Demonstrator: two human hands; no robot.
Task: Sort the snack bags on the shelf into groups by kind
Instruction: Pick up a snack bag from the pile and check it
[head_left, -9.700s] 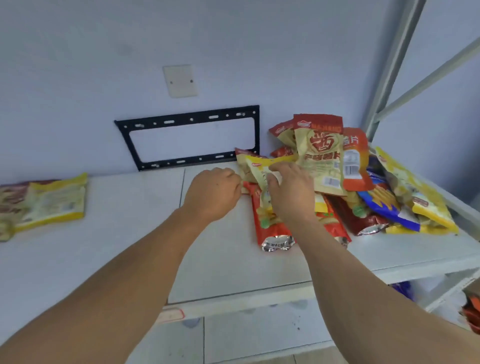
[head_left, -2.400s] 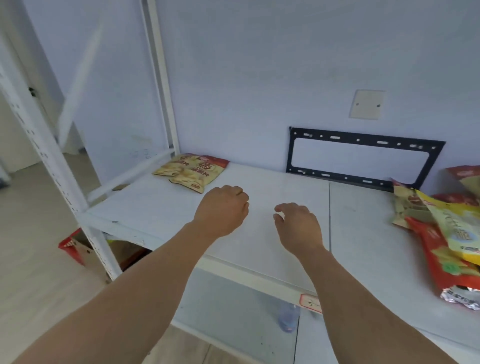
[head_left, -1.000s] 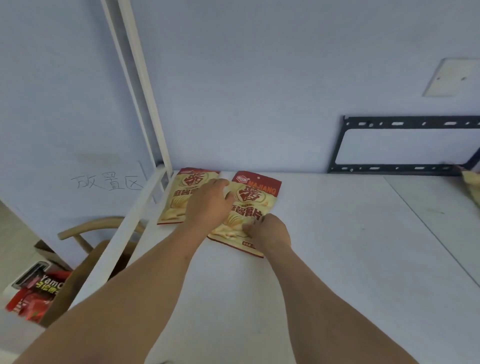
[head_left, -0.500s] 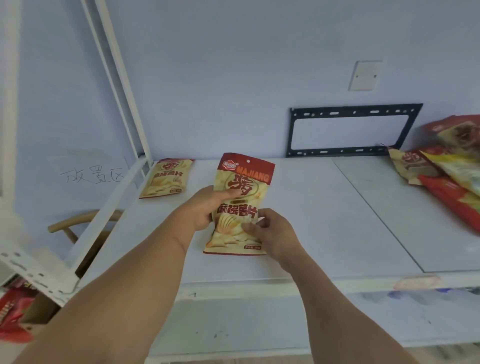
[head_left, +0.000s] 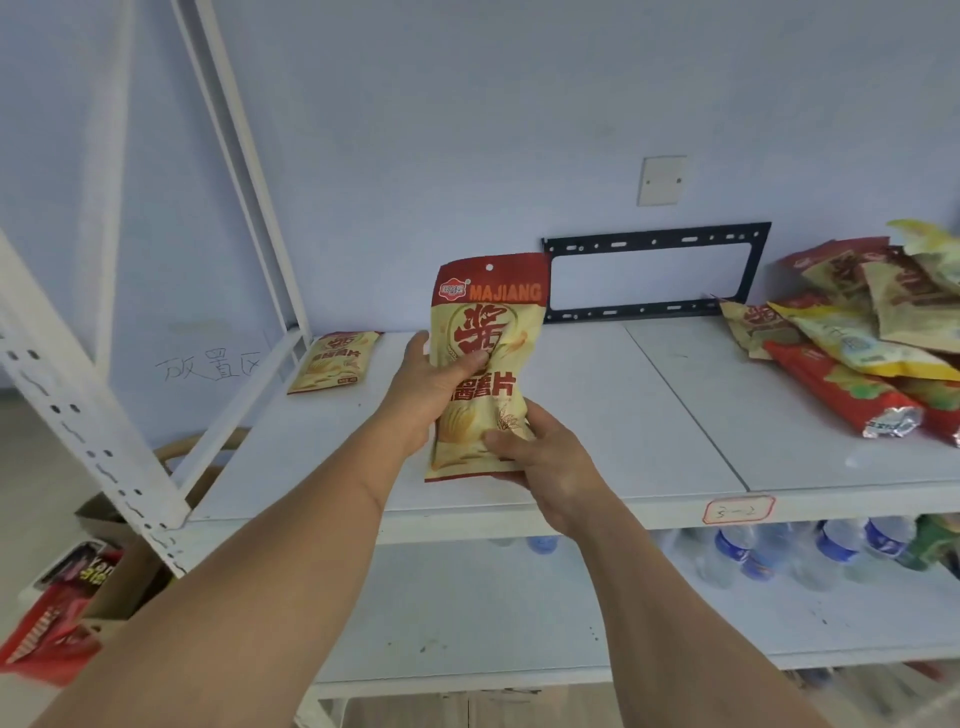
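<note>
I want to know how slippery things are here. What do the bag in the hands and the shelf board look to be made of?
The MAJIANG bag looks like thin printed plastic film with a soft sheen; it dents where the left hand and right hand grip it. The shelf board looks like a smooth, matte white panel, painted or laminated; which one cannot be told.

The held bag (head_left: 483, 364) is cream-yellow with a dark red top band, orange "MAJIANG" lettering and large red characters. A matching cream-and-red bag (head_left: 332, 362) lies left of it on the white shelf (head_left: 597, 395). Right of the held bag, the pile (head_left: 872, 332) mixes red, yellow and cream-and-red packets. Behind it hangs a black bracket (head_left: 657, 278) on the pale blue wall (head_left: 467, 130). Below the shelf stand clear bottles with blue labels (head_left: 779, 553).
</note>
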